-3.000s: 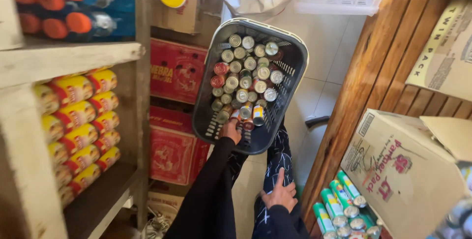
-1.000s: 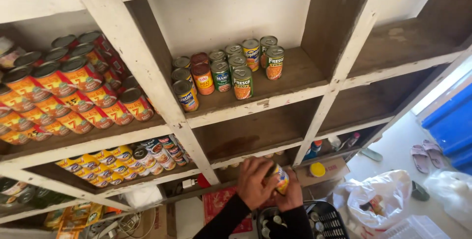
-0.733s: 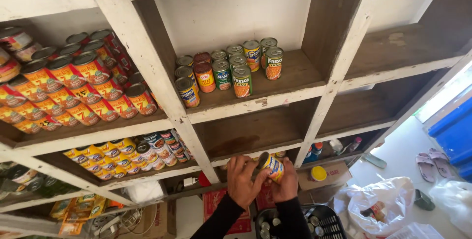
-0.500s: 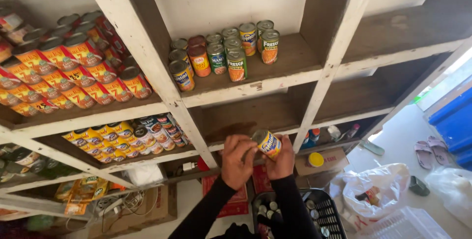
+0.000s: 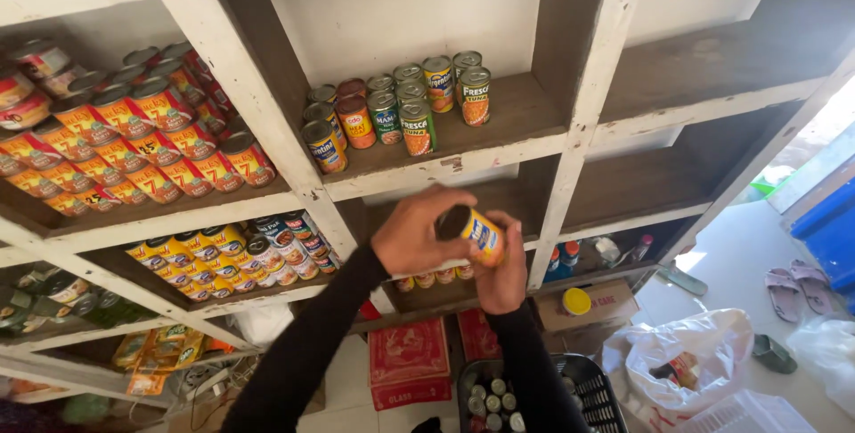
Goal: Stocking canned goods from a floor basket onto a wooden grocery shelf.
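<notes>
Below the middle shelf (image 5: 499, 143), in front of its front edge, both hands hold one yellow can (image 5: 481, 235) between them. The left hand (image 5: 414, 237) curls over the can's dark end from the left, fingers closed across the top and thumb underneath. The right hand (image 5: 503, 268) cups the can from below and the right, fingers wrapped shut against its side. The can lies tilted, its lid end towards the left hand, and only part of its yellow and blue label shows between the fingers. Both arms wear black sleeves.

On the middle shelf stands a cluster of cans (image 5: 401, 108), upright, packed toward its left half; the right half is bare wood. To the left of that shelf, past a white upright, a compartment is filled with red-and-yellow cans (image 5: 142, 143) lying stacked on their sides. Below those, more yellow cans (image 5: 232, 250) lie stacked. Far below the middle shelf, on the floor, a dark basket (image 5: 592, 393) holds upright cans, with red boxes (image 5: 410, 362) to its left and a white plastic bag (image 5: 686, 357) to its right.
</notes>
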